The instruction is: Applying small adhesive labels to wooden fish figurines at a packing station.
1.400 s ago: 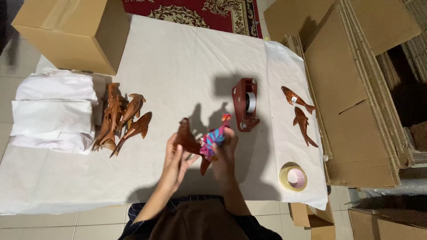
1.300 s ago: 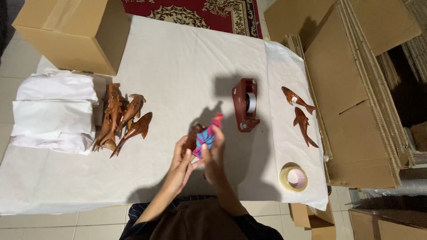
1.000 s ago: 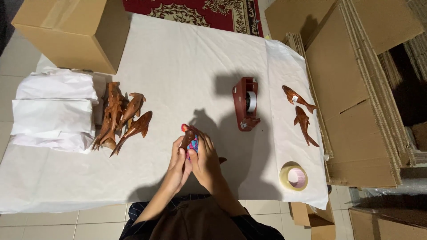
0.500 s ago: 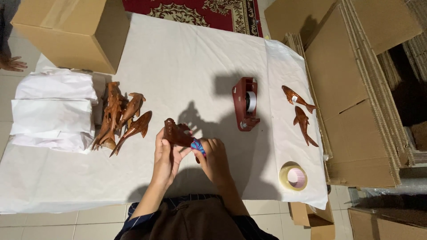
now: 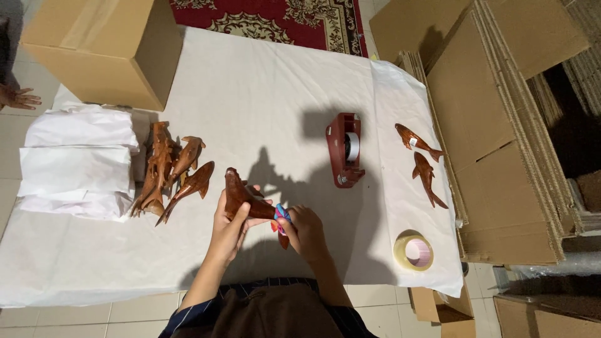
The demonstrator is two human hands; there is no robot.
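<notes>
Both hands hold one wooden fish (image 5: 241,197) above the near edge of the table (image 5: 263,94). The left hand (image 5: 230,224) has its fingers closed around the body. The right hand (image 5: 307,230) pinches a colourful wrap (image 5: 281,217) at the tail. A fish pile (image 5: 172,172) lies left beside white paper (image 5: 78,159). A red tape dispenser (image 5: 344,150), two fish (image 5: 422,166) and a tape roll (image 5: 414,251) lie right. A box (image 5: 100,50) stands behind; flat cardboard (image 5: 501,138) is stacked on the right.
</notes>
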